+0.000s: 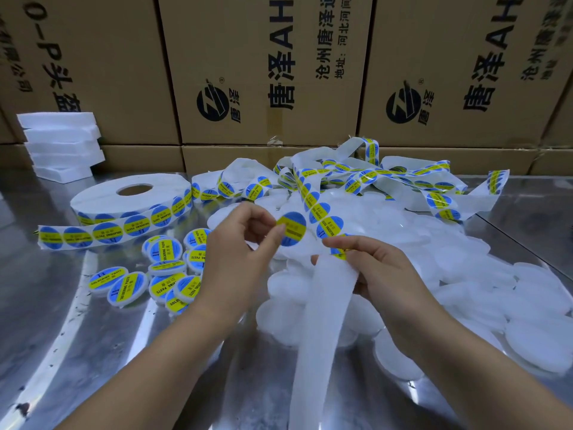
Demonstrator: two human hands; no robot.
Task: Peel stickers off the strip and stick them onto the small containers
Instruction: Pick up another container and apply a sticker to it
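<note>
Step in hand: peeling. The left hand (238,252) pinches one round blue-and-yellow sticker (291,229) by its edge between thumb and forefinger and holds it raised over the bench (77,336). Whether its far edge is fully free of the strip (325,305) cannot be told. The right hand (384,274) grips the strip just below the next sticker, fingers curled round the bare white backing, which hangs toward the person. The unlabelled containers (483,274) lie heaped under and to the right of both hands. The labelled containers (130,285) lie in a group to the left, near the roll (124,198). The next move likely calls for freeing one hand to steady a plain container, centring the sticker on its lid, and pressing it flat without creasing.
</note>
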